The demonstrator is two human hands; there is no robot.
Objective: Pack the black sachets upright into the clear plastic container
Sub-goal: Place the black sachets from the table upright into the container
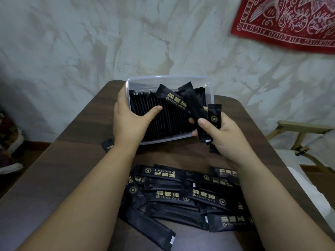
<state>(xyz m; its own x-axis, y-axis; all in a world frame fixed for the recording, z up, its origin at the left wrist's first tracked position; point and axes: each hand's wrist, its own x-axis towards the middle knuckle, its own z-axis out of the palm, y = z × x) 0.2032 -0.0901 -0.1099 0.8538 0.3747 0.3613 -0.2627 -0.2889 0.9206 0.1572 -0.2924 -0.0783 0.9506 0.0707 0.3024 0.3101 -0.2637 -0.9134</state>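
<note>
The clear plastic container (168,79) stands tilted on the brown table, holding a dense row of upright black sachets (163,120). My left hand (130,118) holds its left wall, thumb lying across the sachet tops. My right hand (217,131) grips a bundle of black sachets (197,113) at the container's right side; their upper ends lean over the packed row. One sachet (214,115) in that hand stands straighter. A loose pile of black sachets (190,198) lies on the table near me, between my forearms.
A single sachet (107,144) lies on the table under my left wrist. The wooden table (63,169) has rounded edges. A wooden folding chair (299,138) stands at the right, and a red patterned cloth (290,20) hangs on the wall.
</note>
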